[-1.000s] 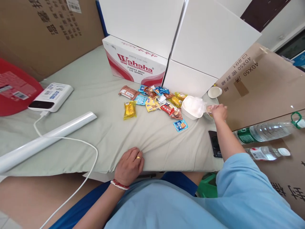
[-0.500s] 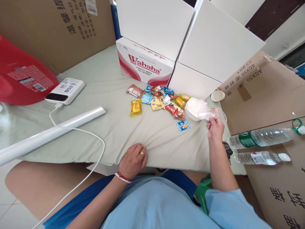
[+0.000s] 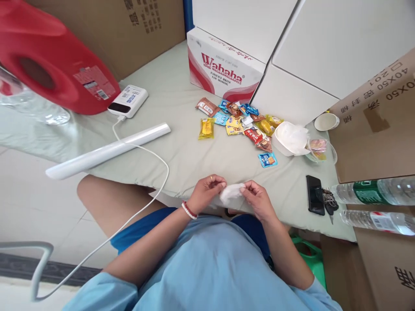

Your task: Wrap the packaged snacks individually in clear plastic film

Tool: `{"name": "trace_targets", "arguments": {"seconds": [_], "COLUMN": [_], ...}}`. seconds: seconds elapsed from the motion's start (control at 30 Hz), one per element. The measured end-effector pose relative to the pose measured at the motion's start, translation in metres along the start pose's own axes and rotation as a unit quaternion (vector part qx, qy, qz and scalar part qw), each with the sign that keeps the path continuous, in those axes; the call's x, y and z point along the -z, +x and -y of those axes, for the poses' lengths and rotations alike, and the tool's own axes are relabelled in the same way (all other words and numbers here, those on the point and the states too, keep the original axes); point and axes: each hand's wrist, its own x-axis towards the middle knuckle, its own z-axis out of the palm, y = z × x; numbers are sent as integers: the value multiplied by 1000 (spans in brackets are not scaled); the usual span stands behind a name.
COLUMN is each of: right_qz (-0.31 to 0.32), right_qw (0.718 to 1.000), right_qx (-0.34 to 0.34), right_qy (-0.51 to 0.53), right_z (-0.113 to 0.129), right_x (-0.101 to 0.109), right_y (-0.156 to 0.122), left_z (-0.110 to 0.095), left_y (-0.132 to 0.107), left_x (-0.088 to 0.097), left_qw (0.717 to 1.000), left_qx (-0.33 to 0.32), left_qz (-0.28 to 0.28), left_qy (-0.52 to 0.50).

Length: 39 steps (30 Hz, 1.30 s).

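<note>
Between my two hands, over the table's front edge, is a thin, crumpled white plastic sheet [image 3: 231, 193]; whether it is a glove or a bag I cannot tell. My left hand [image 3: 207, 192] pinches its left edge between thumb and fingers. At the opposite edge, the fingertips of my right hand [image 3: 257, 198] are closed on it. Farther back on the right, a white tub [image 3: 282, 140] holds more of the same thin white material. Left of the tub lie several wrapped snacks, among them a yellow packet [image 3: 206, 128] and a blue packet [image 3: 267, 160].
A black phone [image 3: 315, 194] and keys [image 3: 330, 201] lie at the right, near two plastic bottles [image 3: 369, 192]. A paper cup [image 3: 326, 122] stands behind. On the left are a white tube [image 3: 108, 151], a cabled white device [image 3: 129, 100] and a red jug [image 3: 65, 65]. A Wahaba-like carton [image 3: 223, 69] stands behind.
My right hand has left the tub and come to the front middle with a white plastic sheet. My left hand has risen off the table and taken the sheet's other edge.
</note>
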Motion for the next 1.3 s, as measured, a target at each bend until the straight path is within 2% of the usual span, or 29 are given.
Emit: {"name": "trace_targets", "arguments": {"seconds": [0.1,0.17,0.23,0.3,0.37,0.43,0.53,0.67,0.73,0.8,0.87,0.9,0.97,1.03,1.07,1.13,1.2,1.3], "right_qz": [-3,-7,-2,22,53,60,36,25,32,47,45,35,27,57,79,107,94,50], "right_qw": [1000,999,998,998,997,997,998,998,998,997,993,987,960,921,906,896,910,952], "right_qx": [6,7,12,30,48,54,49,50,51,62,104,142,230,297,316,327,311,251], "right_qy": [25,53,67,59,35,7,-15,9,18,7,-33,-68,-160,-244,-270,-282,-257,-170], "right_z": [6,7,5,3,2,2,2,-1,-3,-3,-1,0,3,6,7,8,8,8], "right_x": [11,10,5,1,0,2,9,18,21,21,20,18,12,4,0,-5,-5,6], "right_y": [0,-3,-6,-9,-11,-12,-13,-16,-18,-19,-20,-20,-20,-20,-19,-19,-18,-18], "left_z": [-5,-10,-15,-18,-18,-16,-14,-14,-14,-15,-17,-19,-24,-30,-32,-34,-33,-30], "left_y": [4,-1,-8,-14,-15,-12,-4,-2,-3,-5,-8,-10,-15,-18,-19,-18,-15,-13], "left_x": [13,15,9,0,-9,-12,-9,-5,-5,-6,-9,-10,-15,-21,-23,-25,-22,-13], "left_qw": [994,990,982,961,939,935,953,968,968,970,974,976,979,976,975,974,969,963], "left_qx": [54,73,116,173,209,205,145,86,92,110,125,132,154,171,169,149,135,147], "left_qz": [-67,-69,-16,57,86,46,-23,-2,1,-33,-85,-92,-47,26,41,21,-9,-13], "left_qy": [-70,-102,-147,-206,-257,-285,-266,-234,-233,-213,-169,-147,-125,-129,-137,-169,-205,-226]}}
